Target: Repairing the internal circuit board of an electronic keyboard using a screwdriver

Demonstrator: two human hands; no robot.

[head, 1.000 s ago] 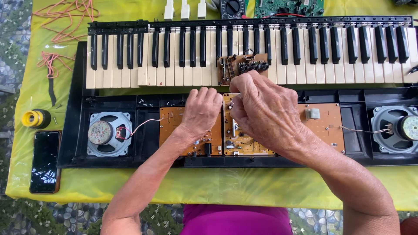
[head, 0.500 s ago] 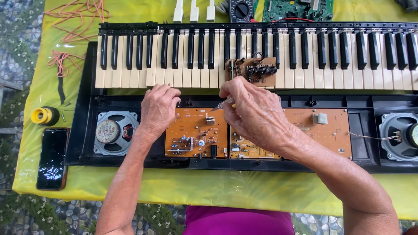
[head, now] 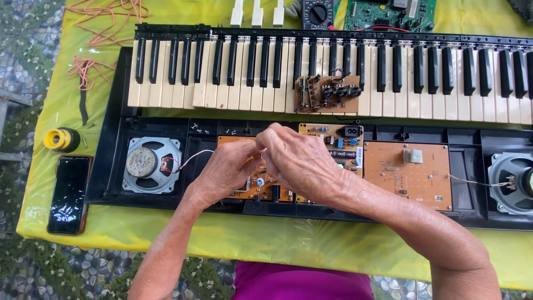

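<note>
from the far left of my view, a black smartphone (head: 69,194) lies flat on the yellow cloth over the desk (head: 277,239), with a yellow-and-black roll of tape (head: 61,139) just above it and loose orange wire strands (head: 105,16) near the top corner. next comes the opened black keyboard casing (head: 105,166), its long axis running left to right across the desk, the row of black and white keys (head: 333,78) along the far side. in its left bay sits a round grey speaker (head: 150,165), and a thin red-and-white wire (head: 191,158) runs from it rightward toward my hands.

my left hand (head: 225,169) lies over the orange-brown circuit board (head: 261,186) in the middle of the casing, fingers curled and pinched up at the point where the wire arrives. my right hand (head: 302,164) meets it from the right, fingertips closed against the left ones; both seem to pinch the wire end, though i cannot tell which actually holds it. the wire lies to the left of the pinch, so the left hand is the nearer one to its run.

further right: a small brown component board (head: 327,93) resting on the keys, a second orange-brown board (head: 413,175) in the casing, and another grey speaker (head: 513,183) at the edge. a multimeter (head: 317,12) and a green circuit board (head: 388,14) sit beyond the keys.
</note>
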